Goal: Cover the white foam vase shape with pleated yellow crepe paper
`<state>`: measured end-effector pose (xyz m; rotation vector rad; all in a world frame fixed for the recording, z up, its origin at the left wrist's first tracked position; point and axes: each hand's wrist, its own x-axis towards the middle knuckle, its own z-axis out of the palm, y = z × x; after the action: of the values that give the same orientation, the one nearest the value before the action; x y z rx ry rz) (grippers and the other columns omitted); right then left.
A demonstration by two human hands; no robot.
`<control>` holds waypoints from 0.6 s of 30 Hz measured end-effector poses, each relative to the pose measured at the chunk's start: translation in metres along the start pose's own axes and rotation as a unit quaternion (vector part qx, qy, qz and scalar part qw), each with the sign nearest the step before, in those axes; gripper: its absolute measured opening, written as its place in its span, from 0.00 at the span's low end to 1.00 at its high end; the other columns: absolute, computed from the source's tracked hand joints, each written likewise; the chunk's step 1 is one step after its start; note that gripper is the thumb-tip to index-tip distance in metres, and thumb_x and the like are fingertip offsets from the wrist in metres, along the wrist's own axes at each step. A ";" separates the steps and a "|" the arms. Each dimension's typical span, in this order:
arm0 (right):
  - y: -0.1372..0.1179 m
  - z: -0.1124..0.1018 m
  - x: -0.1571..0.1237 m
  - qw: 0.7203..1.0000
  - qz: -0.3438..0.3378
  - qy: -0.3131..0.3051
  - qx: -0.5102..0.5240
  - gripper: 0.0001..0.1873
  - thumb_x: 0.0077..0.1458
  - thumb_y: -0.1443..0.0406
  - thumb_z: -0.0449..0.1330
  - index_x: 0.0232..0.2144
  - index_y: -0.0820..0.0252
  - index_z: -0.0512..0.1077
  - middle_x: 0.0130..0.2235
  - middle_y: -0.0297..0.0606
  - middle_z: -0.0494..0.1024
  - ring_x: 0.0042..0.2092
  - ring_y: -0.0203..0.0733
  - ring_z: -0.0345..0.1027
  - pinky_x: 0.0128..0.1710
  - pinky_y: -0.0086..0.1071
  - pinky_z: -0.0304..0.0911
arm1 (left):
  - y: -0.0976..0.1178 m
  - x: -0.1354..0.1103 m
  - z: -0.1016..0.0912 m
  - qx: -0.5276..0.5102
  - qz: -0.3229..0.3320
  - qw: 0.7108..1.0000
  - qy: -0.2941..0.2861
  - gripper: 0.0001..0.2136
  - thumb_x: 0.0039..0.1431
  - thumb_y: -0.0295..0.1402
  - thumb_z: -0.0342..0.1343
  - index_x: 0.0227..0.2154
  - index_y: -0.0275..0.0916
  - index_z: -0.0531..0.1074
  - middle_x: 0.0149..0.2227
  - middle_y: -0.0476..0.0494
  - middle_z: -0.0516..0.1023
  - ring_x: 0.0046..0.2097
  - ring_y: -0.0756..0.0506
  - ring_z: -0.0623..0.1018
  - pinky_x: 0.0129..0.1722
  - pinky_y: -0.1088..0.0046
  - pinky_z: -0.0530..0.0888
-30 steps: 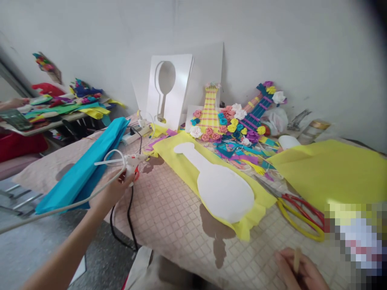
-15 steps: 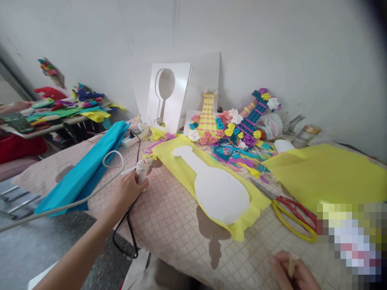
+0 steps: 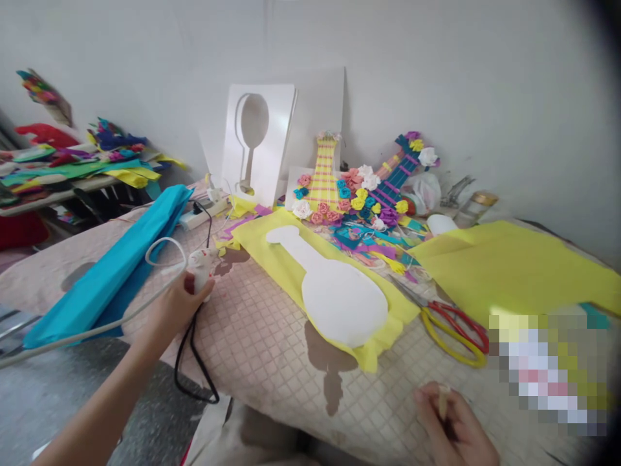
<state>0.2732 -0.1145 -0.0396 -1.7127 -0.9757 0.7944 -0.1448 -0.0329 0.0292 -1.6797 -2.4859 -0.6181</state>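
My left hand (image 3: 182,304) is closed around a white glue gun (image 3: 200,266) with red marks, at the left part of the table. A black cord (image 3: 194,378) hangs in a loop below it. To its right, a white guitar-shaped cutout (image 3: 339,298) lies on a sheet of yellow crepe paper (image 3: 252,239). At the front right, my right hand (image 3: 456,424) pinches a short beige stick (image 3: 443,402), whose kind I cannot make out. Scissors (image 3: 453,336) with red and yellow handles lie beyond that hand.
Folded blue paper (image 3: 111,272) lies at the left, crossed by a white cable (image 3: 130,314). Decorated guitar shapes (image 3: 324,175) and white boards (image 3: 259,145) lean at the wall. Paper scraps (image 3: 373,243), a jar (image 3: 478,207) and a yellow sheet (image 3: 519,265) are behind the scissors.
My left hand has moved left with the glue gun, away from the yellow paper. The whole view has shifted a little. My right hand still pinches the beige stick and shows more fully.
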 end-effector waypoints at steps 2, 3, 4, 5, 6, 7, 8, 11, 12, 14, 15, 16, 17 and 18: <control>-0.004 0.003 -0.004 1.000 -0.015 0.003 0.000 0.20 0.37 0.54 0.64 0.31 0.60 0.68 0.28 0.34 0.73 0.33 0.37 0.68 0.33 0.21 0.65 | 0.002 -0.002 -0.003 -0.024 0.007 1.000 -0.018 0.17 0.52 0.50 0.46 0.22 0.40 0.58 0.21 0.51 0.64 0.25 0.49 0.65 0.25 0.76 0.58; -0.006 0.005 -0.006 1.000 -0.020 0.009 0.005 0.20 0.38 0.54 0.63 0.31 0.60 0.68 0.29 0.33 0.73 0.34 0.37 0.67 0.34 0.22 0.64 | 0.004 -0.003 -0.005 -0.034 0.006 0.999 -0.025 0.17 0.52 0.49 0.47 0.22 0.40 0.58 0.21 0.52 0.63 0.25 0.49 0.65 0.25 0.77 0.58; -0.006 0.006 -0.006 1.000 -0.024 0.013 0.012 0.19 0.39 0.54 0.63 0.31 0.60 0.68 0.29 0.33 0.73 0.34 0.37 0.67 0.34 0.22 0.64 | 0.005 -0.003 -0.006 -0.042 0.002 0.999 -0.031 0.16 0.52 0.48 0.47 0.22 0.40 0.57 0.21 0.52 0.63 0.25 0.49 0.65 0.26 0.77 0.58; -0.006 0.006 -0.006 0.999 -0.027 0.015 0.017 0.19 0.39 0.54 0.63 0.31 0.59 0.67 0.29 0.33 0.72 0.34 0.37 0.67 0.34 0.22 0.64 | 0.006 -0.003 -0.007 -0.048 0.000 0.998 -0.038 0.16 0.52 0.48 0.48 0.22 0.40 0.57 0.21 0.52 0.62 0.26 0.49 0.65 0.26 0.77 0.59; -0.006 0.006 -0.006 0.999 -0.028 0.013 0.020 0.18 0.39 0.54 0.63 0.31 0.59 0.67 0.29 0.33 0.72 0.33 0.36 0.67 0.34 0.22 0.64 | 0.006 -0.003 -0.007 -0.052 0.000 0.998 -0.046 0.16 0.52 0.48 0.47 0.22 0.40 0.57 0.22 0.51 0.62 0.26 0.49 0.64 0.26 0.77 0.58; -0.004 0.005 -0.004 0.999 -0.028 0.007 0.020 0.18 0.39 0.55 0.63 0.30 0.59 0.67 0.29 0.33 0.72 0.33 0.36 0.67 0.33 0.21 0.64 | 0.006 -0.003 -0.007 -0.053 0.003 0.997 -0.055 0.16 0.53 0.48 0.47 0.22 0.40 0.57 0.23 0.51 0.62 0.26 0.49 0.64 0.26 0.77 0.58; -0.003 0.004 -0.003 0.999 -0.028 0.000 0.018 0.18 0.38 0.55 0.64 0.30 0.60 0.67 0.28 0.33 0.72 0.32 0.36 0.67 0.33 0.21 0.64 | 0.005 -0.002 -0.008 -0.055 0.006 0.997 -0.062 0.16 0.54 0.48 0.46 0.23 0.39 0.58 0.24 0.51 0.62 0.26 0.49 0.64 0.27 0.77 0.58; 0.002 0.001 0.000 0.999 -0.034 -0.010 0.020 0.17 0.38 0.56 0.64 0.29 0.60 0.68 0.28 0.33 0.71 0.33 0.36 0.66 0.34 0.22 0.64 | -0.001 -0.004 -0.010 -0.058 0.000 0.998 -0.036 0.16 0.53 0.48 0.47 0.27 0.39 0.59 0.26 0.50 0.61 0.28 0.49 0.64 0.29 0.76 0.59; 0.002 0.001 0.000 0.999 -0.035 -0.014 0.022 0.17 0.38 0.56 0.64 0.29 0.59 0.68 0.27 0.32 0.71 0.33 0.36 0.66 0.34 0.22 0.64 | -0.004 -0.008 -0.011 -0.053 -0.007 0.998 -0.014 0.16 0.52 0.48 0.49 0.28 0.39 0.59 0.26 0.50 0.60 0.29 0.48 0.64 0.30 0.76 0.59; 0.000 0.002 -0.002 0.999 -0.035 -0.017 0.022 0.17 0.38 0.56 0.64 0.29 0.59 0.67 0.26 0.32 0.70 0.31 0.35 0.65 0.32 0.22 0.63 | -0.006 -0.019 -0.013 -0.048 -0.022 0.998 0.030 0.14 0.51 0.45 0.51 0.28 0.39 0.59 0.25 0.51 0.59 0.29 0.48 0.64 0.30 0.75 0.58; -0.003 0.003 -0.003 0.999 -0.037 -0.013 0.023 0.17 0.39 0.56 0.64 0.29 0.59 0.67 0.25 0.31 0.69 0.30 0.35 0.64 0.31 0.22 0.63 | -0.005 -0.028 -0.013 -0.062 -0.026 0.997 0.036 0.13 0.51 0.44 0.51 0.27 0.40 0.59 0.24 0.51 0.59 0.28 0.48 0.63 0.29 0.75 0.57; -0.006 0.004 -0.004 0.999 -0.041 -0.008 0.024 0.16 0.40 0.55 0.63 0.29 0.59 0.67 0.24 0.30 0.68 0.29 0.35 0.63 0.30 0.23 0.62 | -0.001 -0.037 -0.011 -0.102 -0.030 0.994 0.027 0.11 0.52 0.42 0.51 0.26 0.40 0.59 0.23 0.52 0.59 0.27 0.48 0.62 0.28 0.74 0.57; -0.010 0.004 -0.004 0.999 -0.044 -0.006 0.022 0.16 0.40 0.54 0.62 0.29 0.59 0.68 0.24 0.30 0.67 0.28 0.34 0.62 0.29 0.23 0.61 | 0.006 -0.046 -0.009 -0.170 -0.034 0.985 -0.002 0.10 0.52 0.40 0.51 0.26 0.40 0.61 0.22 0.52 0.60 0.27 0.49 0.63 0.28 0.74 0.58; -0.015 0.005 -0.003 0.999 -0.047 -0.009 0.013 0.17 0.41 0.54 0.61 0.29 0.59 0.68 0.23 0.29 0.66 0.27 0.34 0.61 0.27 0.23 0.60 | 0.016 -0.054 -0.005 -0.269 -0.036 0.961 -0.059 0.08 0.52 0.39 0.51 0.27 0.40 0.63 0.22 0.52 0.61 0.26 0.49 0.63 0.28 0.74 0.60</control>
<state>0.2641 -0.1119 -0.0267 -1.6271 -1.0456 0.7583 -0.1099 -0.0768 0.0229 -1.8290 -2.6296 -1.3412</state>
